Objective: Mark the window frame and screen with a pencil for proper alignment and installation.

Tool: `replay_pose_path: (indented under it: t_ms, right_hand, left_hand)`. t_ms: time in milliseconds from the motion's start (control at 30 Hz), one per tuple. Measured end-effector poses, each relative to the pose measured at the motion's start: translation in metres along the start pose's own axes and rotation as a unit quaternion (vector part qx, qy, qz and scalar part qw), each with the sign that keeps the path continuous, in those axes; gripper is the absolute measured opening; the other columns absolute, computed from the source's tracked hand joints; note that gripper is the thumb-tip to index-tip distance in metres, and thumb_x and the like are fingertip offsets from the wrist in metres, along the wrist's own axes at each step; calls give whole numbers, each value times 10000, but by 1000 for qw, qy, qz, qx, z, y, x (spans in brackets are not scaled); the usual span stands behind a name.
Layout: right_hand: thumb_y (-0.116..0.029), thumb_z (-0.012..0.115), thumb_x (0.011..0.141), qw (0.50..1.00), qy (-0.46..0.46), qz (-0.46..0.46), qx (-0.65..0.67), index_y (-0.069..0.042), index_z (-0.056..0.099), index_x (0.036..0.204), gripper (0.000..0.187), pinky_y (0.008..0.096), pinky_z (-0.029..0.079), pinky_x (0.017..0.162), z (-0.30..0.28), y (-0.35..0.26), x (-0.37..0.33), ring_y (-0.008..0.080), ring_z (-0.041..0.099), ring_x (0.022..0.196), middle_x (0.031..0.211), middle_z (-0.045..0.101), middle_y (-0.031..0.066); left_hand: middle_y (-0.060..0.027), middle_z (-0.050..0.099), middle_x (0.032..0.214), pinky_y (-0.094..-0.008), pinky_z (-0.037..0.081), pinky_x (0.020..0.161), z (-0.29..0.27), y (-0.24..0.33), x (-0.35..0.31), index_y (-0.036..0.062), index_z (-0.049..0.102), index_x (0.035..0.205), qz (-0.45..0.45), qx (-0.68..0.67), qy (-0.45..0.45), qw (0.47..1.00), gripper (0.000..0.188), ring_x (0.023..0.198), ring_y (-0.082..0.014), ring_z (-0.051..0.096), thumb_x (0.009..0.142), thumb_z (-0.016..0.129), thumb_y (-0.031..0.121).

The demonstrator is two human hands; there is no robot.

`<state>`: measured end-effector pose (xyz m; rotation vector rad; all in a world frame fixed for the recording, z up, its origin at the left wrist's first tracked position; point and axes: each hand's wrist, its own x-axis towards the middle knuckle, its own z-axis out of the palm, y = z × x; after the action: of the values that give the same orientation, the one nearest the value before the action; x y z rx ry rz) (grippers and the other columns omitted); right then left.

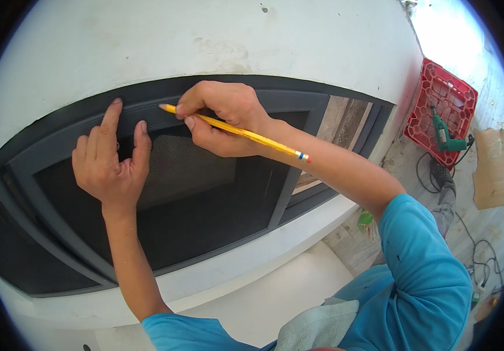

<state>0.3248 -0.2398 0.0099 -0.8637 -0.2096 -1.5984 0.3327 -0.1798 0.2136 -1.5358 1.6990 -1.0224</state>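
Observation:
My right hand (231, 111) grips a yellow pencil (252, 136) between thumb and fingers. Its sharpened tip rests on or just over the top rail of a dark grey window frame (287, 100), pointing left; the eraser end lies over my right forearm. To the left of that tip, my left hand (108, 167) is raised against the same rail. Its index finger reaches up to the rail's upper edge, with the thumb spread apart and nothing held. Below both hands is a dark mesh screen panel (205, 205) in the frame.
A white wall (146, 47) meets the frame's top, with a white sill (234, 266) below. On the floor at right, a green power drill (446, 140) lies on a red plastic crate (414, 130), near brown cardboard (492, 169) and a black cord (468, 225). A pale cloth (316, 324) hangs at my chest.

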Motion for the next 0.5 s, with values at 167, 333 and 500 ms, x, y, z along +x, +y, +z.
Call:
replay_pose_path:
  t_ms: [167, 333, 500]
  right_hand:
    - [21, 622, 732, 1000, 14, -7, 7, -15, 603, 848, 123, 244, 528, 607, -1, 2, 0, 171, 666, 688, 822, 669, 104]
    - [10, 613, 754, 999, 24, -6, 22, -4, 603, 856, 104, 241, 534, 635, -7, 0, -6, 166, 670, 702, 822, 668, 101]
    - [1, 605, 757, 995, 85, 24, 48, 4, 611, 861, 104, 237, 539, 655, -17, 8, -30, 165, 672, 707, 814, 668, 103]
  left_hand:
    - [9, 524, 646, -277, 317, 524, 1, 0, 1, 88, 684, 1074, 1, -6, 4, 1000, 343, 535, -140, 387, 754, 747, 195]
    - [10, 525, 645, -278, 311, 520, 1, 0, 1, 83, 688, 1068, 9, -2, 7, 1000, 338, 534, -140, 373, 751, 748, 181]
    - [11, 572, 681, -273, 325, 519, 4, -2, 1, 81, 693, 1060, 25, -9, 24, 999, 335, 539, -132, 375, 740, 760, 158]
